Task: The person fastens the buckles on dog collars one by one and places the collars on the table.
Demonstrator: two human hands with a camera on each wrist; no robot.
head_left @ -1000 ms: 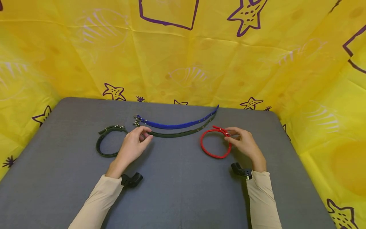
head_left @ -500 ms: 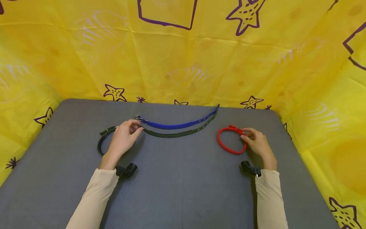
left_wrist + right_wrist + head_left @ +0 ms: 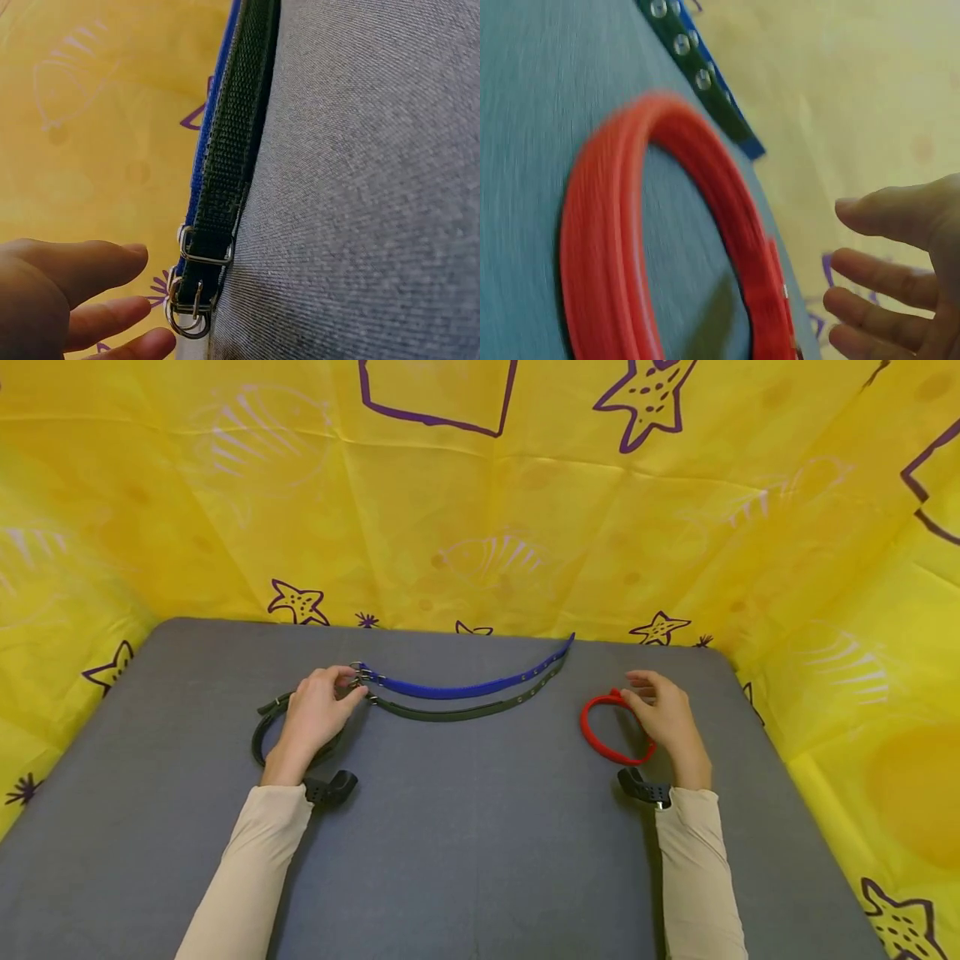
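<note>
My left hand (image 3: 313,714) is at the buckle end of a green collar (image 3: 442,717), laid out flat as a long strap. In the left wrist view, the loosely bent fingers of the left hand (image 3: 67,289) stand just beside its metal buckle (image 3: 196,300), gripping nothing. A blue collar (image 3: 450,692) lies along the green one on the far side. My right hand (image 3: 667,718) is relaxed above the right side of a red collar (image 3: 588,735) buckled into a loop. A gap shows between its fingers and the red collar (image 3: 600,247) in the right wrist view.
A dark green collar (image 3: 258,739), fastened in a loop, lies at left, partly hidden by the left hand. The grey tabletop (image 3: 480,843) ends at a yellow patterned cloth (image 3: 480,485) behind. Black camera mounts (image 3: 333,788) sit on both wrists.
The red collar has shifted right with the right hand, which has since let go of it. My left hand has moved left along the green collar to its buckle end.
</note>
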